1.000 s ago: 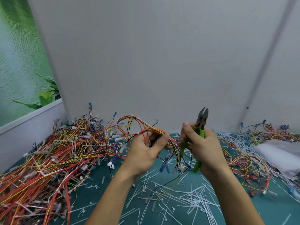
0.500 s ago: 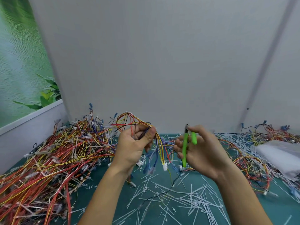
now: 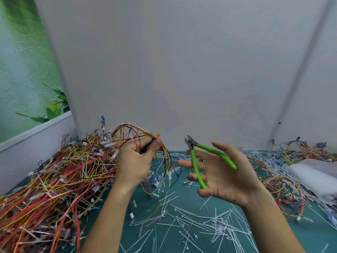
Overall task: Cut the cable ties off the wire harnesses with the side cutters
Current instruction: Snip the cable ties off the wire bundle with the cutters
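White nylon offcuts, the cut cable ties [image 3: 200,221], lie thin, stiff and strap-like all over the near teal bench [image 3: 317,240], matte and flat. Just beyond, 2 bare forearms lead up to the hands. Left hand [image 3: 136,161] pinches 1 wire harness [image 3: 166,157] between thumb and fingertips, raised off the bench; its loops arch up and left and its loose ends with small white connectors hang down. Right hand [image 3: 224,174] holds the side cutters [image 3: 196,161] loosely, fingers mostly splayed, thumb over 1 green handle, the other handle lying across the fingers; handles spread, steel jaws apart, pointing up-left and well apart from the harness. Judgement: harness is light, floppy and tangle-prone, thin insulated wire that nicks easily, so grip it right beside a tie to keep that section taut; the ties are tough, slick plastic and need the jaw tip slid under the strap only. The cutters' rubbery handles want a fuller grip before any snip. Small white bits on the held loops may be ties, too blurred to tell. Farther left, a big heap of harnesses [image 3: 54,179], red, orange and yellow. Right, a smaller heap [image 3: 277,181] beside a white plastic bag [image 3: 313,176]. Behind, a plain grey wall [image 3: 182,70] and a green leaf print [image 3: 21,79].
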Motion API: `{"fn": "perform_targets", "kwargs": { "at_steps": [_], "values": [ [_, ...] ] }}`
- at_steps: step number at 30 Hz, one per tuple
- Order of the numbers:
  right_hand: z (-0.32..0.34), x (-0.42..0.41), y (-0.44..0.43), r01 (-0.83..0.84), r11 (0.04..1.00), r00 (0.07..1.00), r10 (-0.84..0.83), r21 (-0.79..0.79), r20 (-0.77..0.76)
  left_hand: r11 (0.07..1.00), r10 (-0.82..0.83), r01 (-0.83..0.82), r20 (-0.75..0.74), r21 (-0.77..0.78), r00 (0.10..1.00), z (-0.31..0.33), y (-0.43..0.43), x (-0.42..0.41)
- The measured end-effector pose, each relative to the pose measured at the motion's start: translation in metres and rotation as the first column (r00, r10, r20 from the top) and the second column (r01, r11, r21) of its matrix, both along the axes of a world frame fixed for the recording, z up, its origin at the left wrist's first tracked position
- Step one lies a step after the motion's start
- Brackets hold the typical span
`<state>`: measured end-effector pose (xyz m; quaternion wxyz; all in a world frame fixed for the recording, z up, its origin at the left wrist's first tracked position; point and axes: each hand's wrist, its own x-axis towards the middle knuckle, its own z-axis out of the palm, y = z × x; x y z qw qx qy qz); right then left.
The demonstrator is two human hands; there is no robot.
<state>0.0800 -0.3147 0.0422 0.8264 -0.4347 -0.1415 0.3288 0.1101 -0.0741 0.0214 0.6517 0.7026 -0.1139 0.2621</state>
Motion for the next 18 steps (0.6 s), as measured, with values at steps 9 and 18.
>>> {"fn": "perform_targets", "kwargs": {
  "at_steps": [9,18],
  "values": [
    [-0.002,-0.009,-0.007,0.258,0.874,0.874,-0.029,-0.413,0.485,0.995,0.014,-0.019,0.047,0.101,0.999,0.003,-0.001,-0.002],
    [-0.003,-0.011,-0.002,0.26,0.859,0.831,0.033,-0.441,0.555,0.995,-0.044,0.041,-0.032,-0.092,0.999,0.005,-0.001,-0.003]
  ]
}}
